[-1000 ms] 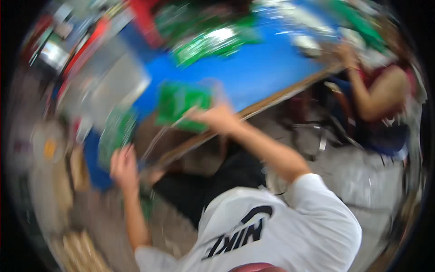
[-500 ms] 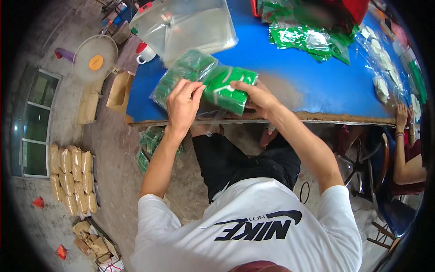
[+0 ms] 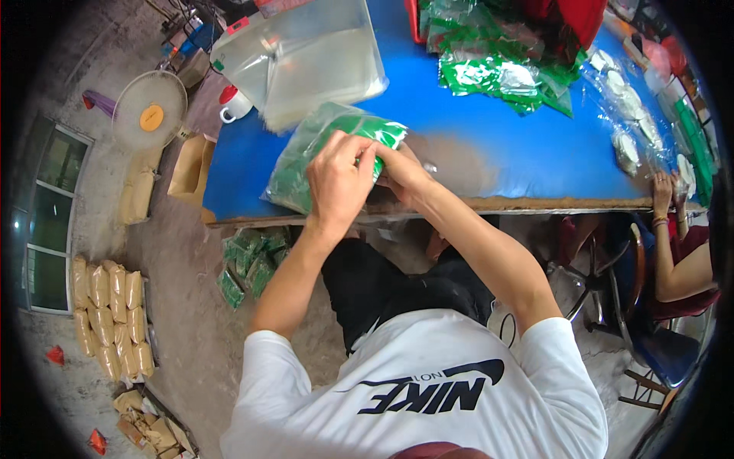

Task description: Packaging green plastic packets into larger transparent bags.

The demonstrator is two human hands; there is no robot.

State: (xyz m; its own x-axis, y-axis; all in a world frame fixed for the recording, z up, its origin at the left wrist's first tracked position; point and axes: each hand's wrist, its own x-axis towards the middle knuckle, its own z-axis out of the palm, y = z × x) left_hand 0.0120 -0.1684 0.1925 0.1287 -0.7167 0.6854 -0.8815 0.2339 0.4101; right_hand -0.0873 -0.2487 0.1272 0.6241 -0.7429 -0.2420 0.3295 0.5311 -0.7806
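Note:
A clear plastic bag [image 3: 292, 167] with flat green packets inside lies tilted at the near edge of the blue table. My left hand [image 3: 336, 177] is closed, its thumb and fingers pinching the bag's near side. Right against it, my right hand [image 3: 404, 170] is closed too, gripping the bag's right-hand edge; some of its fingers are hidden underneath. Bright green packets [image 3: 387, 133] show through the plastic just beyond my fingers.
Flat clear bags [image 3: 325, 65] are stacked behind, beside a white mug [image 3: 235, 105]. Green packets [image 3: 497, 76] spill from a red bin [image 3: 589, 23]. Bagged white pieces [image 3: 631, 107] lie at right, near another person's hand [image 3: 662, 193]. More green packets [image 3: 248, 256] lie below the table.
My right hand has moved left to meet my left hand. The green stack it held out at the right now sits against the bagged packets, mostly behind my hands.

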